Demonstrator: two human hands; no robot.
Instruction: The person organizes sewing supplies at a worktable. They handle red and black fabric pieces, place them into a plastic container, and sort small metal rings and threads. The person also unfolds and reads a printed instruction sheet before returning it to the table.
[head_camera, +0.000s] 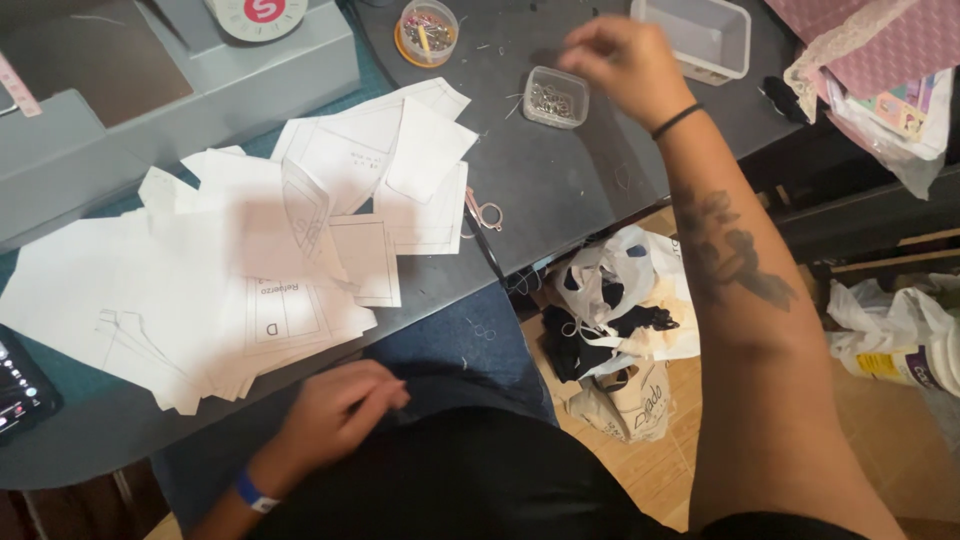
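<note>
While the left hand (335, 410) is resting curled at the lap, the right hand (615, 60) is hovering, fingers pinched (contents unclear), just beyond the pin tub (555, 97).

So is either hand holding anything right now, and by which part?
The left hand pinches dark fabric at its edge on the lap. The blurred right hand hovers above the small clear plastic pin box; any hold cannot be told.

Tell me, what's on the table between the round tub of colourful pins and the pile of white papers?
In the head view, only bare grey table with thread scraps lies between the round tub and the white papers.
</note>
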